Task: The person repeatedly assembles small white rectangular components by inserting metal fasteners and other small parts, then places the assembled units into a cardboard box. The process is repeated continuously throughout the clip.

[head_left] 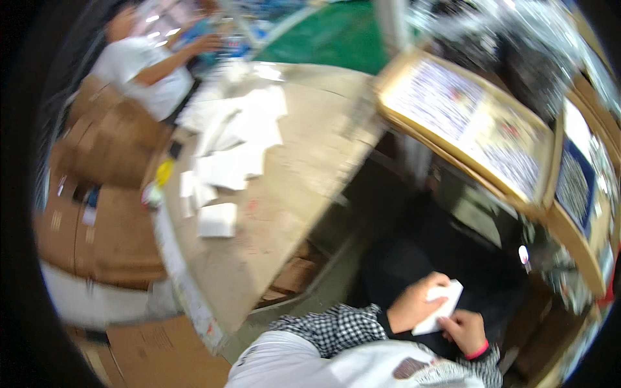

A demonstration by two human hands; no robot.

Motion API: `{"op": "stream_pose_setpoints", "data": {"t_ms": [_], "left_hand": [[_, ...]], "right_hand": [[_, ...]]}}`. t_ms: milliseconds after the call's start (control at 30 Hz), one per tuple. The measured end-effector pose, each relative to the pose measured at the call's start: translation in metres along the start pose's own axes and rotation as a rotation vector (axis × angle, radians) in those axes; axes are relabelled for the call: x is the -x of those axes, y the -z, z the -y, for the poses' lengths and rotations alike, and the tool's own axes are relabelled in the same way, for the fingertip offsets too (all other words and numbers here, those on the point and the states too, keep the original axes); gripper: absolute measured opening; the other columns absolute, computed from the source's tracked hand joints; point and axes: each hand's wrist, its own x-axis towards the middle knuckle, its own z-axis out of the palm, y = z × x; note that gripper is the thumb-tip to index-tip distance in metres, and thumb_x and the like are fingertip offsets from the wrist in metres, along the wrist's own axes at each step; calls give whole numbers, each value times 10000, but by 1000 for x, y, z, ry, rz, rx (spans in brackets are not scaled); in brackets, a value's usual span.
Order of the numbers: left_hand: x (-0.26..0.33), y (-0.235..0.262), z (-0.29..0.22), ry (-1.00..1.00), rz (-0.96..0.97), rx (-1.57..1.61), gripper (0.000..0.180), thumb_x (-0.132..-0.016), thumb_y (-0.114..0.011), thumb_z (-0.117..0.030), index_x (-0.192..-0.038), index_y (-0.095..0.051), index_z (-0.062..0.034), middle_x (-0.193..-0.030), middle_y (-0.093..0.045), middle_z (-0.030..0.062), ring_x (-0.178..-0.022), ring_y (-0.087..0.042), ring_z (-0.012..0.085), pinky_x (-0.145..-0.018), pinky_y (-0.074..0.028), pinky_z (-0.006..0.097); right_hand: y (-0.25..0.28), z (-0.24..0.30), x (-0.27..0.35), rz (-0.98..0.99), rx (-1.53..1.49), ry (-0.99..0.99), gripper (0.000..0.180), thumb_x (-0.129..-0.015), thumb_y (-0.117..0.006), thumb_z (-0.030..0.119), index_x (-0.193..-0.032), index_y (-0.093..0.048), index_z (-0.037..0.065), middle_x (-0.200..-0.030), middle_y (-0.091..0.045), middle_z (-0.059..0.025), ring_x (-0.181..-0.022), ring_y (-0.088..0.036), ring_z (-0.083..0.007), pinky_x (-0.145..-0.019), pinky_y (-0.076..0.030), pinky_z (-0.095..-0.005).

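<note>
Close to my body, over the dark area at the lower right, I hold a small flat white box-like piece point(446, 306) between both hands. My left hand point(414, 304) wraps its left side, with the thumb across its face. The fingers of my right hand point(466, 330) pinch its lower right corner. Both forearms wear black-and-white checked sleeves, and a pink band circles my right wrist. On the table point(301, 149) to the left lie several similar white pieces point(220, 168) in a loose, overlapping heap. Motion blur hides their finer detail.
A shallow tray point(453, 158) with two sections of small, blurred light items sits at upper right, near a blue tray point(574, 184). Cardboard boxes point(107, 220) stack beyond the table's left edge. A person in a white shirt point(145, 71) works at upper left. Plastic bags point(530, 58) pile at upper right.
</note>
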Motion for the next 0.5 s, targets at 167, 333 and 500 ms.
{"op": "stream_pose_setpoints", "data": {"t_ms": [167,333,500], "left_hand": [[-6,58,-48,-362,-402,-96,352,-829,-640,-47,-1149,-498,-19,-1097,-587,142,-1031,-585,221,-887,-449,296],[-1,164,-124,-754,-1086,-868,438,-759,-672,19,-1171,-533,-38,-1164,-589,158,-1059,-567,328,-915,-447,378],[0,211,-126,-687,-1176,-954,428,-757,-647,62,-1155,-516,-23,-1332,-460,170,-1234,-437,309,-1041,-329,389]], "right_hand": [[13,23,-2,-108,-66,35,161,-837,-648,107,-759,-624,-32,-580,-618,-67,-488,-587,-107,-451,-449,-209],[13,31,-4,-29,1,122,150,-842,-654,113,-816,-642,-34,-632,-645,-75,-540,-618,-120,-510,-480,-212],[16,22,-7,54,122,203,189,-867,-637,186,-888,-664,-1,-714,-675,-88,-643,-663,-148,-591,-514,-244]]}}
